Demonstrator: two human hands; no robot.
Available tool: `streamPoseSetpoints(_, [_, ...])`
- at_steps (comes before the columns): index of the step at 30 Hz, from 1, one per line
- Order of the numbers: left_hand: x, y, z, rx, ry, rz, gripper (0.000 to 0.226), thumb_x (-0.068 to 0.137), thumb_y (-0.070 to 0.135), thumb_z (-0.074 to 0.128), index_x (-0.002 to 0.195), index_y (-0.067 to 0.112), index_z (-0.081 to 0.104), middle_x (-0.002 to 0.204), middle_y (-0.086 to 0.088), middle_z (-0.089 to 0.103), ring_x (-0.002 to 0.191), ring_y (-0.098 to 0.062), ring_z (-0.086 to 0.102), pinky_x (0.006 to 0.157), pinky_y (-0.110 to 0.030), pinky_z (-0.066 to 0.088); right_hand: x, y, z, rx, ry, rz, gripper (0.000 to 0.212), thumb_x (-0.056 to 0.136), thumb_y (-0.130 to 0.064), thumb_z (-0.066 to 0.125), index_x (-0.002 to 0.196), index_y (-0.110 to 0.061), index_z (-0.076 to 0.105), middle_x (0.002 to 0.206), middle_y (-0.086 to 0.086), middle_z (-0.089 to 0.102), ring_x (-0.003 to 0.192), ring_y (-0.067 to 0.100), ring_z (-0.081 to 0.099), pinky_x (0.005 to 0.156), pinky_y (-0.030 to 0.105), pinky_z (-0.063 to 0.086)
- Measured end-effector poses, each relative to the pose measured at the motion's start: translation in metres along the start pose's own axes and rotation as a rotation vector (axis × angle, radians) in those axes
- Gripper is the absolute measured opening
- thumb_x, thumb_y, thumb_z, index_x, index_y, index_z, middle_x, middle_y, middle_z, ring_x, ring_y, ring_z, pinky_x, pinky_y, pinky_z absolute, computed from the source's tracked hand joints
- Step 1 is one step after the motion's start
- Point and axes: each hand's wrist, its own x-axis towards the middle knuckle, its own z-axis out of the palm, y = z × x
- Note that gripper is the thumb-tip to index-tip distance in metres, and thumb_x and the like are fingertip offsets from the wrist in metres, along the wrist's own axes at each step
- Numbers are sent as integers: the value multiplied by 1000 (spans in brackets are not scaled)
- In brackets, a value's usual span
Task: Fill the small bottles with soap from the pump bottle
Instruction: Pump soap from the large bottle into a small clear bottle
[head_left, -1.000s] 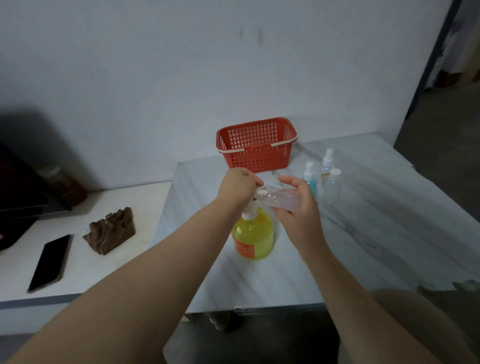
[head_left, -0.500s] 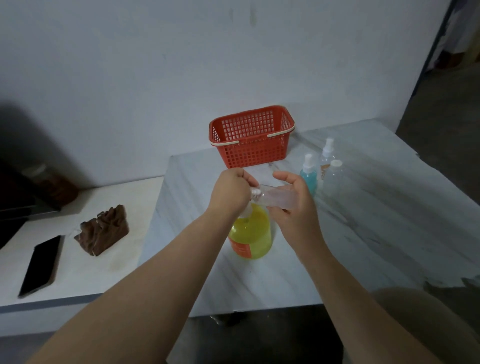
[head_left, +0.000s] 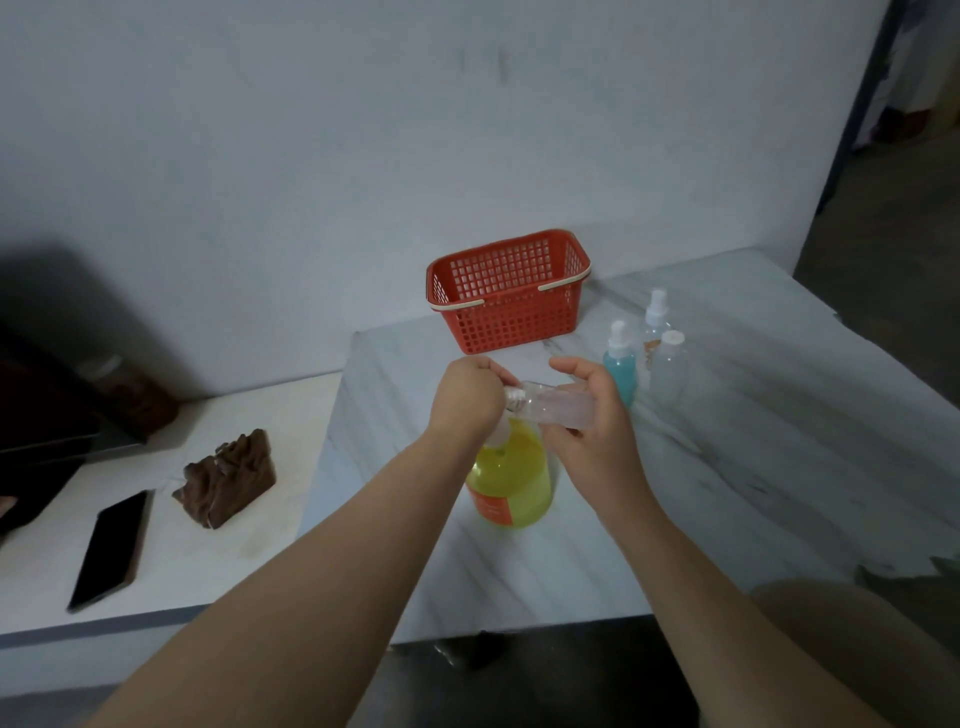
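Note:
A pump bottle of yellow soap (head_left: 511, 480) with an orange label stands on the marble table (head_left: 727, 457). My left hand (head_left: 465, 400) is curled over its pump head, which is hidden under the fingers. My right hand (head_left: 597, 426) grips a small clear bottle (head_left: 556, 408) held nearly sideways, its open neck against the pump spout. Three more small bottles stand to the right: a blue-filled one (head_left: 621, 366), a clear sprayer (head_left: 655, 317) and a clear capped one (head_left: 670, 366).
A red plastic basket (head_left: 509, 291) stands behind the hands by the wall. On a lower white shelf (head_left: 249, 545) to the left lie a black phone (head_left: 109, 548) and a brown carved object (head_left: 226, 475). The table's front edge is close to me.
The view has shifted a little. Both hands keep the same hold on the pump head and the small bottle.

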Motion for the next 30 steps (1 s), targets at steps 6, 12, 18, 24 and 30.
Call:
streamPoseSetpoints(6, [-3,9,-5,-128,-22,-22,39,85,-9,33,64,14,57,68,-2,57,60,-14,51,49,-23,36,0,-2,-1,-5,0,-24,59,71,13,62,110,-30,52,91,-8,58,84,7,59,72,13,47])
streamPoseSetpoints(12, [-4,12,-5,-130,-64,-17,38,87,-8,35,66,16,55,69,1,54,61,-11,50,51,-22,40,3,-2,-3,-14,-11,-23,53,74,10,64,115,-21,53,87,-5,59,77,1,58,68,12,45])
streamPoseSetpoints(18, [-6,7,-4,-220,-47,-15,36,76,-16,40,68,14,58,70,-1,58,64,-11,52,54,-21,38,5,-6,-1,-26,-25,-12,54,63,-5,58,113,-23,53,85,-7,58,76,-2,58,69,10,45])
streamPoseSetpoints(24, [-2,1,2,-214,-33,-15,41,70,-19,37,69,15,61,70,0,59,64,-12,53,48,-21,36,8,-3,0,-51,-23,-17,60,56,-4,52,115,-15,53,93,-12,56,77,-9,55,68,6,43])
streamPoseSetpoints(30, [-1,-3,4,-249,-26,-24,39,71,-14,34,67,13,62,69,-3,61,67,-17,55,53,-23,39,9,3,3,-67,-7,20,61,54,-4,51,113,-19,54,94,-18,54,74,-7,54,65,7,43])
